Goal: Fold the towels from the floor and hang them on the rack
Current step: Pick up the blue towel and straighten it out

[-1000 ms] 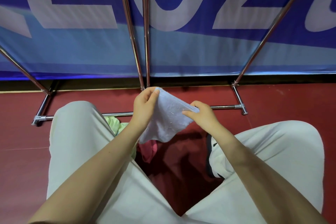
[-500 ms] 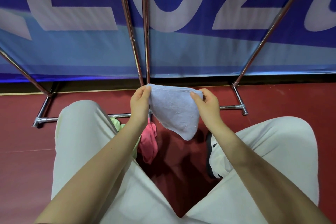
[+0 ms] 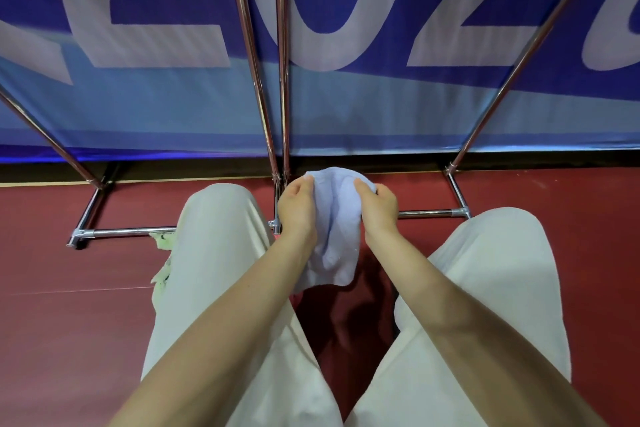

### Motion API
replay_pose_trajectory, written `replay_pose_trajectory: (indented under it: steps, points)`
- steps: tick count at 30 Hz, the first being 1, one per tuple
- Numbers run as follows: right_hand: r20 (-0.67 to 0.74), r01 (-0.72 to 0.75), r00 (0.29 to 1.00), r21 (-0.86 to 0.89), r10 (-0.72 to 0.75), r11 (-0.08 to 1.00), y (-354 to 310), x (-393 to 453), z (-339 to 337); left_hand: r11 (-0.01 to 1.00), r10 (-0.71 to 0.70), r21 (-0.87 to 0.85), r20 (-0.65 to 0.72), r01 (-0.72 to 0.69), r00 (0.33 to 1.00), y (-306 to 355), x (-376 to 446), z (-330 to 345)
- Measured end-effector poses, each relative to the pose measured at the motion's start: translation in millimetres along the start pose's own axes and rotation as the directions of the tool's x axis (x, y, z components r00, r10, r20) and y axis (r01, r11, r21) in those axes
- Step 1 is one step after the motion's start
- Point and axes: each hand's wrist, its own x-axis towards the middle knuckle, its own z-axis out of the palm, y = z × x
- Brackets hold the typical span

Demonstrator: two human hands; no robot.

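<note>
The left hand [image 3: 297, 206] and right hand [image 3: 379, 207] each grip the blue towel [image 3: 337, 239] tight (it hangs above the red floor [image 3: 69, 288]).

A pale blue towel [image 3: 334, 236] is held up in front of the knees, gripped at its upper edge on both sides. It is bunched and creased down the middle, with its rounded top rising between the grips and its lower part hanging loose above the red floor. A light green towel [image 3: 162, 263] is seen on the floor to the left, mostly hidden; only a crumpled strip of it shows, its upper end lying just beside the rack's lower bar. The rack [image 3: 270, 114] is made of shiny metal tubes: slanted uprights rise from a low horizontal base bar resting on the floor, just beyond the blue towel.
</note>
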Motion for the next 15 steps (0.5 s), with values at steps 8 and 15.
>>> replay_pose_trajectory:
  steps: [8,15]
  points:
    - [0.091,0.142,0.986,-0.066,-0.136,0.988,-15,-12,9,0.994,0.101,0.023,0.075,-0.103,0.992,-4,-4,7]
    - [0.172,0.229,0.960,-0.024,-0.221,0.973,-15,-23,17,0.989,0.147,0.002,0.077,-0.148,0.986,2,-6,3]
